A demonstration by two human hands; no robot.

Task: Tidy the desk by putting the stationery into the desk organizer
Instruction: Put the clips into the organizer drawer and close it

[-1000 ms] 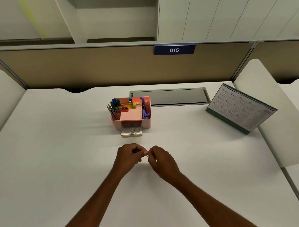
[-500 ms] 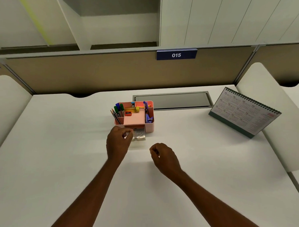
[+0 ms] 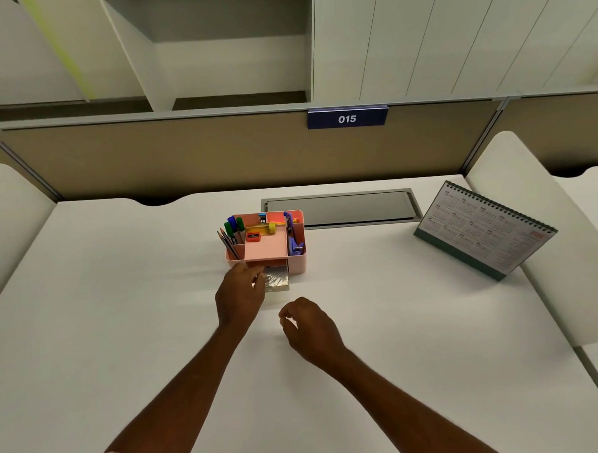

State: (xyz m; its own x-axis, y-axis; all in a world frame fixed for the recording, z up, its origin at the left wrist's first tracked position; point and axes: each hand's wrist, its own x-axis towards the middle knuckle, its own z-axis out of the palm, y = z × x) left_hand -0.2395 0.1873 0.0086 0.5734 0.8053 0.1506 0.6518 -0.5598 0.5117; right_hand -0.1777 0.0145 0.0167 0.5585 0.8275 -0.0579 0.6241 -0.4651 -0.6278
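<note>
Both bare forearms in from the bottom edge, converging toward mid-desk. Left hand [image 3: 241, 297] furthest forward, back of hand up, fingers extended to the left front corner of the clear drawer [image 3: 278, 283], tips at its rim just below the pink desk organizer [image 3: 297, 263]. Thumb side blurred, so cannot tell whether anything is pinched there. Right hand [image 3: 308, 324] nearer the body, just right of the left and apart from it, low over the white desk [image 3: 116, 304], wrist bent, fingers loosely curled toward the thumb, nothing held. Drawer slid out from the organizer's front base, paper clips [image 3: 274, 277] lying inside. Organizer upright near desk centre, just in front of the grey cable flap [image 3: 339, 207]. Pencils [image 3: 227, 244] leaning out of the front left compartment, green and blue markers [image 3: 234, 224] behind them, red sharpener [image 3: 253, 237] toward the back of the middle section, purple tool [image 3: 294, 241] in the right compartment. Writing: white "015" on a dark blue plate [image 3: 347, 119] fixed to the top rail of the partition. Desk calendar [image 3: 479, 230] standing at far right, spiral-bound, tilted back, month grids in print too small to read.
</note>
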